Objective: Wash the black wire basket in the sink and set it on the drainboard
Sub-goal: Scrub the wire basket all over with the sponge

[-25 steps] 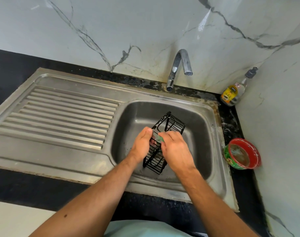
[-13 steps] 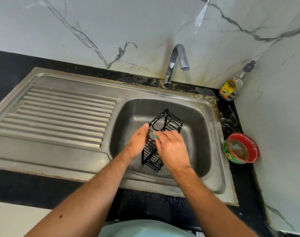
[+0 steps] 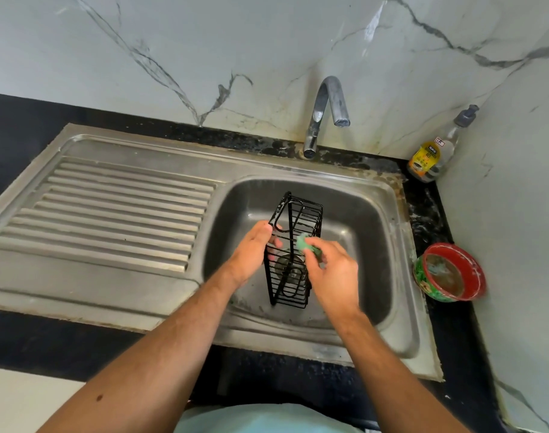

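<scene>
While over the sink (image 3: 376, 214):
Left hand (image 3: 251, 254): gripping the black wire basket (image 3: 293, 254).
Right hand (image 3: 334, 273): pinching a green scrubber (image 3: 304, 243) against it.

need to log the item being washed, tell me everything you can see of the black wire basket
The black wire basket is a narrow oblong cage of thin, glossy black metal rods with open gaps. It is held up on end, leaning a little, over the sink basin near the drain. The left hand grips its left edge; the right hand presses a green scrubber against its wires.

left hand (image 3: 251, 254): fingers curled, gripping | right hand (image 3: 332, 270): fingertips pinching
</scene>
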Demonstrator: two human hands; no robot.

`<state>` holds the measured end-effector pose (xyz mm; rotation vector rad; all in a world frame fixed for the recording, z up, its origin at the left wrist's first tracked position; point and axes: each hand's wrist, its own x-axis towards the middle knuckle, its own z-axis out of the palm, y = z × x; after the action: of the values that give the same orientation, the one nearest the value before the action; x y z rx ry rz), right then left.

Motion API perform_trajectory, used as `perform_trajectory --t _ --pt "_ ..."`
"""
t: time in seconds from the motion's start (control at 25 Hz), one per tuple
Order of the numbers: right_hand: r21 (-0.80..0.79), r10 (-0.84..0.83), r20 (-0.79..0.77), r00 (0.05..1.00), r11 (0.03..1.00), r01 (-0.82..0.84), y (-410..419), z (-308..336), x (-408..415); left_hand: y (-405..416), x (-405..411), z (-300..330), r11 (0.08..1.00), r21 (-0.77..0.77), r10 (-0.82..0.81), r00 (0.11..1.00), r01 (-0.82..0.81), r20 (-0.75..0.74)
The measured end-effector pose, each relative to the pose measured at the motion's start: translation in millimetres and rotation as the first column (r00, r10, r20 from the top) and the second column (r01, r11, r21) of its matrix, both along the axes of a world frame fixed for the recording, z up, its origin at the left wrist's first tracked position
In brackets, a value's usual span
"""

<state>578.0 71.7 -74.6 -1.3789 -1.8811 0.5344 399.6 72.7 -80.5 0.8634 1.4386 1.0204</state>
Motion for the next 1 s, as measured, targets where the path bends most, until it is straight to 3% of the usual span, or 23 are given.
perform_trajectory --t 0.04,0.12,0.24,0.32,0.44,0.52,0.68,1.0 --pt "-0.02 -0.043 -0.038 0.998 0.999 0.042 -1.0 -1.0 2.3 1.5 3.3 1.9 1.0 -0.016 0.004 1.0 -0.004 -0.009" --pt "0.085 0.003 -0.008 1.0 0.996 -0.002 -3.4 -3.2 4.2 4.5 10.5 5.8 0.999 -0.045 0.013 1.0 -0.013 -0.015" --pt "0.27 0.098 0.203 0.974 0.951 -0.152 -4.8 -5.5 -4.1 10.0 20.0 13.1 0.997 -0.076 0.031 0.999 -0.029 0.031" --pt "0.301 0.05 0.353 0.934 0.939 -0.164 -2.4 -6.9 -15.4 14.9 24.1 15.7 0.993 -0.114 0.046 0.995 -0.035 0.094" --pt "0.373 -0.01 0.46 0.888 0.91 -0.183 4.0 -9.5 -21.8 19.5 21.4 16.3 0.988 -0.15 0.037 0.993 -0.02 0.113" --pt "0.386 -0.02 0.479 0.877 0.902 -0.19 4.7 -13.7 -11.4 19.6 19.7 15.5 0.987 -0.161 0.03 0.992 -0.01 0.125" --pt "0.382 -0.147 0.389 0.91 0.924 -0.014 10.2 -16.3 15.9 17.1 21.8 17.7 0.985 -0.168 0.057 0.985 -0.028 0.166" --pt "0.407 0.017 0.516 0.856 0.875 -0.262 3.0 -15.5 -11.2 12.5 20.9 16.7 0.99 -0.137 0.031 0.995 -0.018 0.095"
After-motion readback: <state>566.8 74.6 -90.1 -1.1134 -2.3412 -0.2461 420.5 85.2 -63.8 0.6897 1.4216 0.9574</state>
